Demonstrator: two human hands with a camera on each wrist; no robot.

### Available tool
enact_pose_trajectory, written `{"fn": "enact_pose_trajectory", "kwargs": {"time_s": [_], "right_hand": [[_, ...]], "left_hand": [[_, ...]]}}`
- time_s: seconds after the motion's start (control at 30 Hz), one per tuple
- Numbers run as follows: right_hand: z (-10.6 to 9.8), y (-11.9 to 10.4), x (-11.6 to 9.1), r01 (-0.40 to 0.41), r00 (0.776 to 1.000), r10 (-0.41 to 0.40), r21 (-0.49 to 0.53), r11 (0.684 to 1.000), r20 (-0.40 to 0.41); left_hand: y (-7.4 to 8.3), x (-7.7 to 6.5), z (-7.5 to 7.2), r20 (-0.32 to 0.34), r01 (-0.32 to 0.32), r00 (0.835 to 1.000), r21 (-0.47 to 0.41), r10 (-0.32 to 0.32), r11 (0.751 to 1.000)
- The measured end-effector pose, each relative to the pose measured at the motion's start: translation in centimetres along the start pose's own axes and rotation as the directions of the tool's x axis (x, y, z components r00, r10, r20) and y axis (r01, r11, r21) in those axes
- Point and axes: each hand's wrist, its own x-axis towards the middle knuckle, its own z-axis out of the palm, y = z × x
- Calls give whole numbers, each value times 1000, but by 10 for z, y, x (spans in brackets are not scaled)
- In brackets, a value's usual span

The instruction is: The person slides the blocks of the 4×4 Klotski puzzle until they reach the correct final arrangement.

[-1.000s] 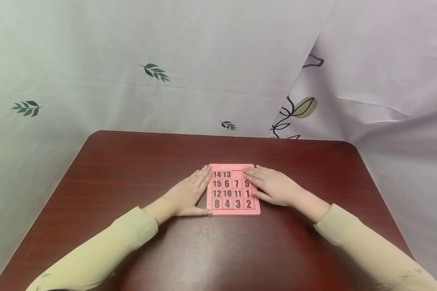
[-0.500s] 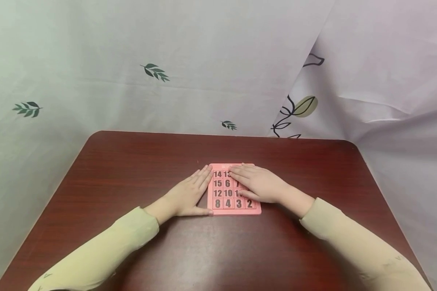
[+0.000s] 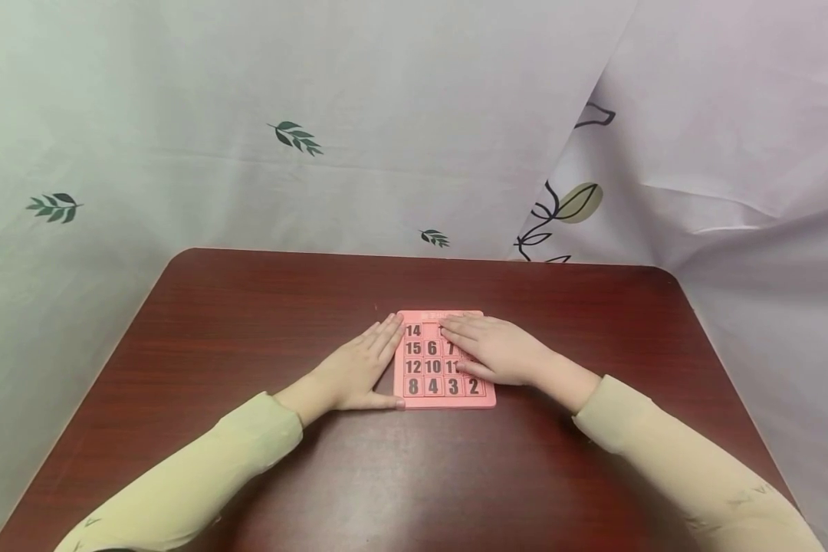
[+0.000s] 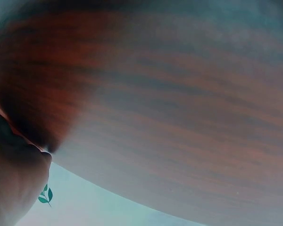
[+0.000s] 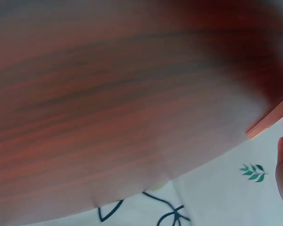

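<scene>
A pink number slide puzzle [image 3: 448,402] lies flat on the table, its tiles marked in black. In its top row, the tile 14 [image 3: 413,330] is at the left and a gap follows in the second place. My left hand [image 3: 359,372] rests along the puzzle's left edge, fingers straight, thumb at the near left corner. My right hand [image 3: 500,349] lies over the upper right part, straight fingertips on a mostly covered tile right of the gap. Several right-side tiles are hidden under it. In the right wrist view, the puzzle's side [image 5: 271,116] shows beside the fingers.
The dark red wooden table [image 3: 283,299] has rounded far corners. Behind it hangs a pale curtain [image 3: 386,115] with leaf prints, reaching down to the table's far edge. Light sleeves [image 3: 193,475] cover both forearms.
My right hand has moved left over the puzzle, then slightly back right. The tile 13 has slid one place right, so the gap now lies beside 14. The left hand stays put.
</scene>
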Motion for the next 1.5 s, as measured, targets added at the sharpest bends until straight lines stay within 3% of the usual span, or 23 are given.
{"fn": "enact_pose_trajectory", "kwargs": {"time_s": [0.27, 0.8, 1.23, 1.5], "right_hand": [[-3, 2, -6, 33, 999, -33, 3, 999, -38], [4, -19, 40, 98, 994, -98, 0, 995, 40], [1, -9, 19, 43, 998, -43, 9, 999, 37], [1, -9, 14, 54, 998, -54, 2, 999, 19]], "left_hand": [[0, -2, -1, 0, 0, 1000, 9, 0, 1000], [1, -2, -4, -11, -13, 1000, 12, 13, 1000], [2, -2, -6, -11, -5, 1000, 12, 5, 1000], [2, -2, -5, -13, -7, 1000, 14, 7, 1000]]}}
